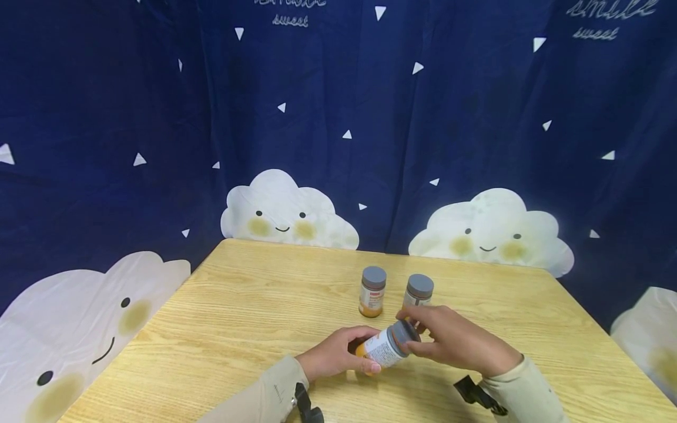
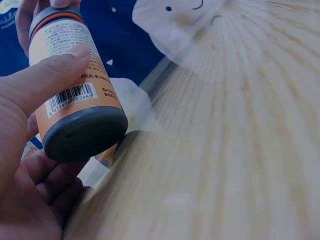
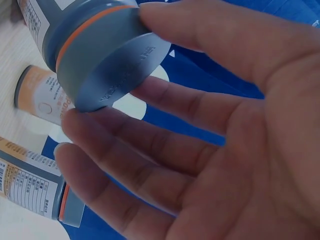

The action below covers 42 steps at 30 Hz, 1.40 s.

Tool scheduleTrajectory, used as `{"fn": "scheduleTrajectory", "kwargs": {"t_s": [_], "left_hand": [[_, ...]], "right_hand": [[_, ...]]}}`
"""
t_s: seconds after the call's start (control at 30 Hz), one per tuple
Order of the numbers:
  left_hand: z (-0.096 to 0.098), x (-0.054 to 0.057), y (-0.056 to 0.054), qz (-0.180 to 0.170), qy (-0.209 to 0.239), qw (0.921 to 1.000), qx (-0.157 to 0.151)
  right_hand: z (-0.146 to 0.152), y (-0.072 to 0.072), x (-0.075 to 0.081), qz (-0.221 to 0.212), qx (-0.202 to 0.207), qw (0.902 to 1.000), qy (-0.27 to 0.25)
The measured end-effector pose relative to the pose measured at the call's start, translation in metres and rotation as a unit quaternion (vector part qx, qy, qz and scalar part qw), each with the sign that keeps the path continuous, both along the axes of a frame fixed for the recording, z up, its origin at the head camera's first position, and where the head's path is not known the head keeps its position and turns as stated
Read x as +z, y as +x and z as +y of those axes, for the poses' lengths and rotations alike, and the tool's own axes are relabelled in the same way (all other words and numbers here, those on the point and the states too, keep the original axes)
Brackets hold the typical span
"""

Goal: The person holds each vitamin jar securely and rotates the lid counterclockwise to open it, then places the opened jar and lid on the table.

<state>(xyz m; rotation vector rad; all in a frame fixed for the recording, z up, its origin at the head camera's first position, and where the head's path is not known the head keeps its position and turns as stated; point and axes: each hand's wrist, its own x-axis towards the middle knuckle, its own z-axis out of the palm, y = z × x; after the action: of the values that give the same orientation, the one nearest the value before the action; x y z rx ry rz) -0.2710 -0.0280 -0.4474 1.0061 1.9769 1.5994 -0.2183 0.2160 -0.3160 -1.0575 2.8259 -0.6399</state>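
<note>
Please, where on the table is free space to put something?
The table looks bare between its left edge and the left standing bottle, and between the right standing bottle and the right edge. The middle is crowded: left hand and right hand hold a tilted bottle before those two.

Bottle point(image 1: 378, 351), in left hand point(image 1: 333, 354): grey cap point(image 1: 402, 335), orange-and-white label point(image 2: 62, 37). Two more bottles point(image 1: 372, 294), beyond hand: likewise. Table point(image 1: 254, 288), beneath: yellow, wood-grained. Curtain point(image 1: 317, 147), behind: navy, white triangles point(image 1: 380, 12), clouds point(image 1: 280, 200).

A cloud-patterned curtain point(image 1: 317, 70) behind a wooden table point(image 1: 254, 294) marks a screened indoor space.
</note>
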Motion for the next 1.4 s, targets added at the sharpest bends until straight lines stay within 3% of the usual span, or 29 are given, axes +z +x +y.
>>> {"fn": "scheduleTrajectory", "kwargs": {"t_s": [0.33, 0.73, 0.93, 1.4], "left_hand": [[0.000, 0.000, 0.000, 0.003, -0.001, 1.0000, 0.002], [0.000, 0.000, 0.000, 0.000, 0.001, 1.0000, -0.002], [0.000, 0.000, 0.000, 0.006, -0.006, 1.0000, -0.001], [-0.001, 0.002, 0.001, 0.017, -0.012, 0.9998, 0.001]], "right_hand": [[0.000, 0.002, 0.000, 0.014, 0.008, 0.9999, -0.003], [-0.008, 0.003, -0.004, 0.046, -0.102, 0.9936, 0.014], [-0.012, 0.002, -0.011, 0.052, -0.132, 0.9895, 0.030], [-0.008, 0.001, -0.008, 0.025, -0.072, 0.9970, 0.009]]}}
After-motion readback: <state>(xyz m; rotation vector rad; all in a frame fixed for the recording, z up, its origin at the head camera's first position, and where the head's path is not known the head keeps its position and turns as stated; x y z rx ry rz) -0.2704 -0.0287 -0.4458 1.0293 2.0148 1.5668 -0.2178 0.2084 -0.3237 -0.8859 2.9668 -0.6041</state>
